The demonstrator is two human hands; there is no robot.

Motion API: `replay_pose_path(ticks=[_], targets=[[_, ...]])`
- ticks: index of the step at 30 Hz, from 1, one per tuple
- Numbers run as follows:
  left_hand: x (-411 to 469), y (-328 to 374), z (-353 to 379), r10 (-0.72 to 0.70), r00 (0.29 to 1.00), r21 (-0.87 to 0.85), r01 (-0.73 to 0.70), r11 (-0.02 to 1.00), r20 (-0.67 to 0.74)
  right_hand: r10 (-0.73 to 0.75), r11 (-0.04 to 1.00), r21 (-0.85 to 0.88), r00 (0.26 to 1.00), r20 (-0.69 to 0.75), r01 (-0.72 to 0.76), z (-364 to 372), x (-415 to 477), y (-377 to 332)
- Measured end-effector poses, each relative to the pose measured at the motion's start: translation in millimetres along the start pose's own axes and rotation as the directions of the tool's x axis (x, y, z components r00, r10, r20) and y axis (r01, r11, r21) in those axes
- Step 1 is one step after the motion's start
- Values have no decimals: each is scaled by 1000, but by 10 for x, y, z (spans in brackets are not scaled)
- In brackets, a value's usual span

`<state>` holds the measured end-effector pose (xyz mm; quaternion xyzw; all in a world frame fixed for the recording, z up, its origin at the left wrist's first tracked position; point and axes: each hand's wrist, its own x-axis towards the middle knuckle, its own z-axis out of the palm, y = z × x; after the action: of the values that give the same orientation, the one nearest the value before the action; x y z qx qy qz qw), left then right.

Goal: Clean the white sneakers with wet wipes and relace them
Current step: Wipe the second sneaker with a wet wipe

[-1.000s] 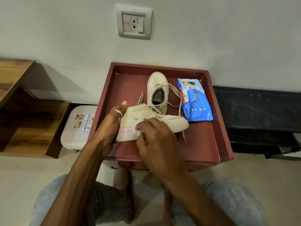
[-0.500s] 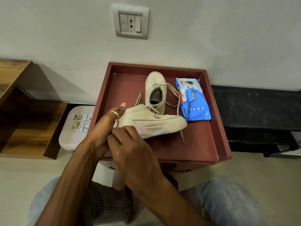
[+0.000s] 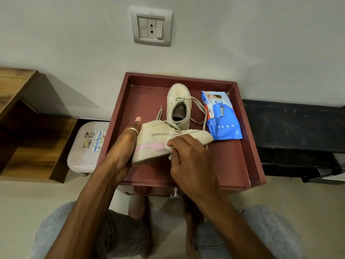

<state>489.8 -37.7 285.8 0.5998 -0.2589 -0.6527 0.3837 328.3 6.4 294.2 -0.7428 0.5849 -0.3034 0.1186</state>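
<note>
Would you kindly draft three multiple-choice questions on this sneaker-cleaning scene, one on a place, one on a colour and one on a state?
1. Where does the wet wipes pack lie?
A. On the floor
B. In the red tray, right of the sneakers
C. On the wooden shelf

2. What colour is the stripe on the held sneaker?
A. Pink
B. Green
C. Black

3. What is the right hand doing?
A. Resting empty on a knee
B. Pulling a wipe from the pack
C. Pressing a wipe against the held sneaker's side

Answers:
1 B, the blue pack sits inside the tray by its right wall.
2 A, a pink band runs along the side near the left hand.
3 C, white wipe shows under its fingertips on the shoe.
</note>
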Motion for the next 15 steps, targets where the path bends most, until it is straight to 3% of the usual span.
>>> replay_pose_path(ticks=[6, 15], targets=[[42, -51, 33, 29, 994, 64, -23, 998, -105, -149, 983, 111, 988, 42, 144, 62, -62, -233], [53, -65, 30, 87, 992, 111, -76, 991, -96, 170, 961, -216, 985, -40, -175, -266, 129, 589]])
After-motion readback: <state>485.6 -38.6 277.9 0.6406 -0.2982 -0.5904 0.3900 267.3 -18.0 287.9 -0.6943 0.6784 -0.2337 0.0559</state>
